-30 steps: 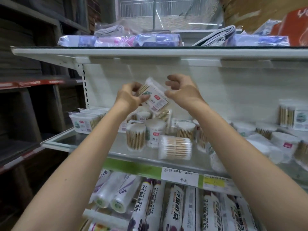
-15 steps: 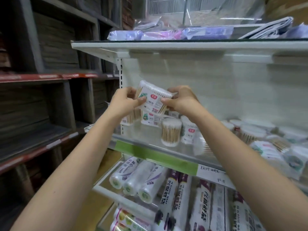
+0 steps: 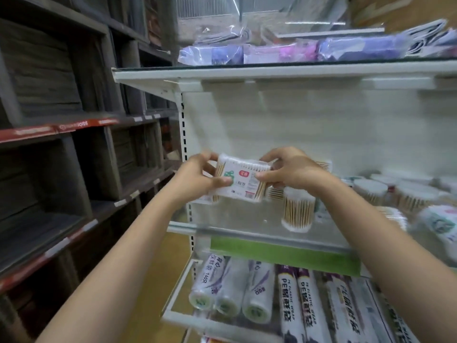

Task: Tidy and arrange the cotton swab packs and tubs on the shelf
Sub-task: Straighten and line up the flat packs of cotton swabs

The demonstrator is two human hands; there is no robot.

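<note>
Both hands hold a flat rectangular clear-plastic pack of wooden-stemmed cotton swabs (image 3: pixel 241 179) up over the left end of the glass shelf with a green front strip (image 3: pixel 272 246). The left hand (image 3: pixel 195 180) pinches its left edge, thumb across the label; the right hand (image 3: pixel 291 172) pinches the right edge. The pack hides whatever sits directly behind it. An upright clear round tub of swabs (image 3: pixel 298 209) stands just beside the right wrist. Further right, more white-topped tubs (image 3: pixel 395 191) blur together and run off the frame edge.
</note>
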